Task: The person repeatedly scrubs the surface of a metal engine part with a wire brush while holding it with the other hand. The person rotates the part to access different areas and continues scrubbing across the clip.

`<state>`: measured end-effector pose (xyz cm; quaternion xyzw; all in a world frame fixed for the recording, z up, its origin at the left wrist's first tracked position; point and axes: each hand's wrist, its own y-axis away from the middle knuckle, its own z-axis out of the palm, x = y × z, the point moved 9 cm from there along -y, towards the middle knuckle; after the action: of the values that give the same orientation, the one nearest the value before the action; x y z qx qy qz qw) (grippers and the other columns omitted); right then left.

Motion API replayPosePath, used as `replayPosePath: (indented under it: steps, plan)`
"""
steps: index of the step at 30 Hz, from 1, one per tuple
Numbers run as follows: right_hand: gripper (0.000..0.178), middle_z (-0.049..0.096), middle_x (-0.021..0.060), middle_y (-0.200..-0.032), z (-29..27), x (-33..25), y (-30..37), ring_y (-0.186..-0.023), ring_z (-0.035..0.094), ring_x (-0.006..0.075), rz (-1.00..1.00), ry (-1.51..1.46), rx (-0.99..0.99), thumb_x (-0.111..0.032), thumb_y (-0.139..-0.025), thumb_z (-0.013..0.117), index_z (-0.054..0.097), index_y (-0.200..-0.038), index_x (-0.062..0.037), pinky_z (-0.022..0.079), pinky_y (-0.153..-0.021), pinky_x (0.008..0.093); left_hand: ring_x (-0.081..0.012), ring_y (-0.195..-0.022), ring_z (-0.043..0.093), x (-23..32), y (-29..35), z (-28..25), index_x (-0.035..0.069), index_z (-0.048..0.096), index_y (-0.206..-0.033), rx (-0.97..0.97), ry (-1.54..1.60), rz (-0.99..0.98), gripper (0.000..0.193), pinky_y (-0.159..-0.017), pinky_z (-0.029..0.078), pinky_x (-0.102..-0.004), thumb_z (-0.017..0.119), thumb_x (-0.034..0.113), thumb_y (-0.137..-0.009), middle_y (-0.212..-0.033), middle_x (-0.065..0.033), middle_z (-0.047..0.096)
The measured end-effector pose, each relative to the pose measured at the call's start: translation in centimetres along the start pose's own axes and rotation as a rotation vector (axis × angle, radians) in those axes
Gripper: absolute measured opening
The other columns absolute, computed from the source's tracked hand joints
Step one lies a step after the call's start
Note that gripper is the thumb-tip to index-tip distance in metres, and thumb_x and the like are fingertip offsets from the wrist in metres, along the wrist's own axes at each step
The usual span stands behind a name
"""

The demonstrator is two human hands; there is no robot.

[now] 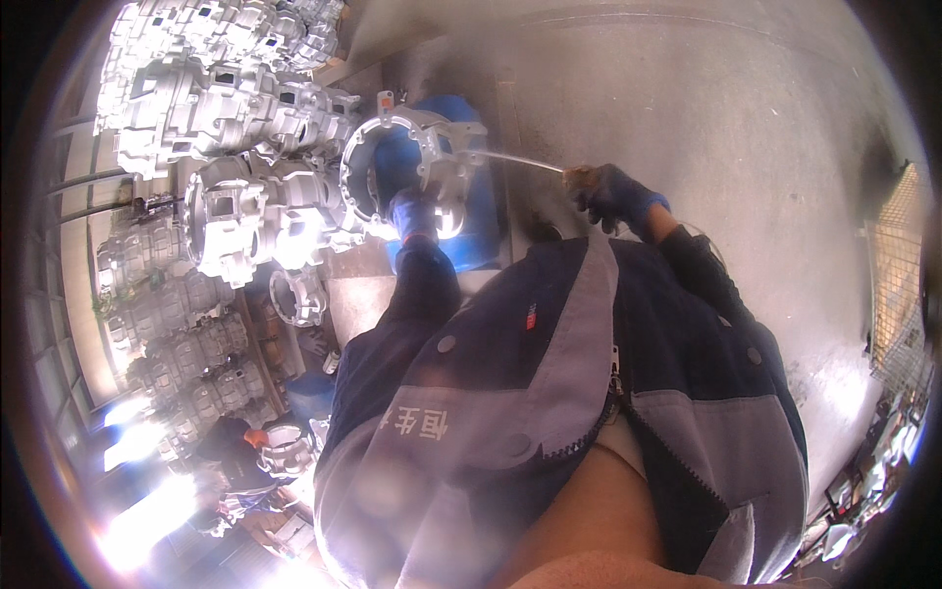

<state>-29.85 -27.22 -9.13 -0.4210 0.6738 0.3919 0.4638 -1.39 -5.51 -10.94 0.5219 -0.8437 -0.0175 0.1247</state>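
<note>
A silvery cast metal housing [453,182], with a large round flanged opening, is held over a blue drum [481,236]. My left hand [414,214], in a blue glove, is closed on the housing's near lower edge; some of its fingers are hidden. To the right, my right hand [620,199], also gloved, is closed around the handle of an air blow gun [581,181]. The gun's long thin nozzle tube [525,159] points left, its tip beside the housing's right side. A thin pale hose runs near my right forearm.
Rows of similar castings [221,118] are stacked at the left, close to my left arm. Another ring-shaped casting [297,296] lies nearer. At lower left, a co-worker's orange-gloved hand [256,438] touches a casting. A wire mesh cage [898,275] stands far right on the concrete floor [756,128].
</note>
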Motion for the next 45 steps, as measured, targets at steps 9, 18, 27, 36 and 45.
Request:
replayPosePath:
  steps: [9,18,27,36,45]
  plan:
    - [0.031,0.065,0.0084,-0.075,-0.7,-0.8,1.4,-0.050,0.059,0.0156,0.370,-0.100,-0.123,-0.012,-0.083,0.063,0.064,-0.113,-0.0048,0.047,-0.043,0.0289,-0.0341,-0.094,0.064,-0.9,0.7,1.0,0.003,0.073,-0.086,-0.014,0.043,-0.052,0.067,-0.082,0.047,-0.0428,0.056,0.067,-0.075,-0.090,-0.0198,0.068]
    - [0.039,0.068,0.0140,-0.084,-1.3,-5.0,0.6,-0.062,0.063,0.0221,0.325,0.194,-0.123,-0.034,-0.088,0.061,0.063,-0.119,-0.0101,0.052,-0.060,0.0324,-0.0351,-0.095,0.064,-1.6,-1.8,1.4,0.009,0.071,-0.098,0.088,0.129,-0.044,0.056,-0.083,0.047,-0.0418,0.059,0.060,-0.079,-0.094,-0.0186,0.069]
    - [0.032,0.066,0.0048,-0.084,3.3,2.4,2.8,-0.062,0.055,0.0077,0.315,-0.097,-0.269,-0.007,-0.081,0.063,0.066,-0.112,-0.0063,0.048,-0.056,0.0267,-0.0354,-0.091,0.063,-7.1,-2.5,2.7,0.008,0.068,-0.102,-0.148,0.154,0.087,0.057,-0.079,0.048,-0.0426,0.060,0.060,-0.079,-0.094,-0.0171,0.067]
    - [0.026,0.068,0.0068,-0.086,4.2,-1.2,1.8,-0.078,0.063,0.0160,-0.185,0.190,-0.316,-0.018,-0.081,0.068,0.068,-0.105,-0.0067,0.051,-0.073,0.0296,-0.0367,-0.093,0.064,-4.6,0.7,1.0,0.007,0.069,-0.095,-0.151,0.076,0.077,0.056,-0.078,0.047,-0.0461,0.058,0.060,-0.079,-0.096,-0.0203,0.066]
    - [0.028,0.068,0.0130,-0.091,1.9,0.1,-0.4,-0.083,0.065,0.0238,0.059,0.278,-0.163,-0.026,-0.082,0.064,0.068,-0.101,-0.0058,0.050,-0.076,0.0374,-0.0364,-0.099,0.062,4.9,-4.6,0.7,0.000,0.066,-0.102,-0.005,-0.007,0.225,0.064,-0.084,0.046,-0.0441,0.057,0.060,-0.081,-0.100,-0.0224,0.066]
